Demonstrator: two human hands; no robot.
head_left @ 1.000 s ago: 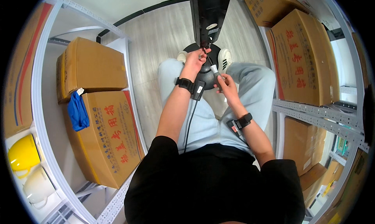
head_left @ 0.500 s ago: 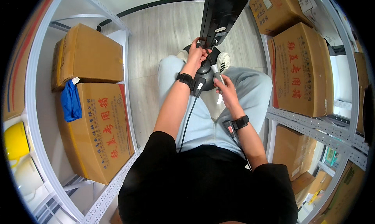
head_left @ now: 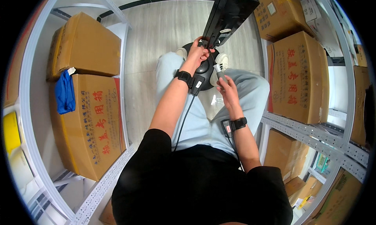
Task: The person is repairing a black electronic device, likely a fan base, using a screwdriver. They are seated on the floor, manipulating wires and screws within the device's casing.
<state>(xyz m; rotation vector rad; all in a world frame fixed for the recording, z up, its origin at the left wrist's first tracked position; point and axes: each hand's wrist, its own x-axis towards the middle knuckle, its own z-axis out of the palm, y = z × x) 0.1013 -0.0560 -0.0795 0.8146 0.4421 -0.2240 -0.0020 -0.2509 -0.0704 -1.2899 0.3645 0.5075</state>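
Note:
My right hand [head_left: 228, 92] grips the grey handle of a screwdriver [head_left: 220, 73] with a white collar. Its dark, thin shaft points up and left toward the lower end of a tall black panel [head_left: 230, 19]. That panel, like a monitor seen from its edge, stands above a round black base [head_left: 203, 84] between my feet. At the joint, my left hand [head_left: 198, 55] has its fingers curled in, the index finger against the panel's lower corner. What lies inside its grip, and the screwdriver's tip, are hidden.
Metal shelving with cardboard boxes flanks me on the left [head_left: 92, 123] and right [head_left: 299, 78]. A blue cloth [head_left: 65, 92] hangs over a left box. Black cables [head_left: 185, 121] run from the wrist devices [head_left: 197, 85]. My knees and shoes [head_left: 222, 61] surround the base.
The whole view has shifted slightly, and the panel appears farther right. My right hand has moved its grip up the screwdriver handle a little. My left hand stays at the joint.

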